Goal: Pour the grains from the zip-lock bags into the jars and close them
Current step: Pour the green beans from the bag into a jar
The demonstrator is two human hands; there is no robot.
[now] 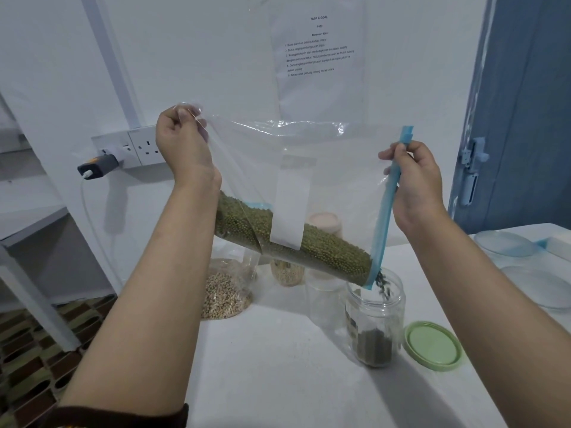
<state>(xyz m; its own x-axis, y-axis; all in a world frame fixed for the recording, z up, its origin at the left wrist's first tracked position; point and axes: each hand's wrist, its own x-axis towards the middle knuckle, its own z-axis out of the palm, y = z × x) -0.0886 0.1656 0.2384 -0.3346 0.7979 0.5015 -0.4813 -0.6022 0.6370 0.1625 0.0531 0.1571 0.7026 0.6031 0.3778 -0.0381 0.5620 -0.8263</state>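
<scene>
A large clear zip-lock bag point(324, 180) hangs tilted above the table, its blue zip strip pointing down to the right. My left hand point(182, 143) pinches the bag's bottom corner high up. My right hand point(414, 180) grips the blue zip edge. Green mung beans point(324, 251) lie along the bag's lower fold and stream out of its open corner into a clear jar point(375, 322) standing on the white table point(278, 366). The jar holds a low layer of beans. Its green lid point(432, 345) lies flat to the right of it.
Another bag of pale grains point(225, 295) sits behind on the left. A jar of light grains point(287, 273) and a jar with a pinkish lid point(326, 223) stand at the back. Clear lids point(506, 247) lie at the right. A wall socket with a charger point(99, 168) is on the left.
</scene>
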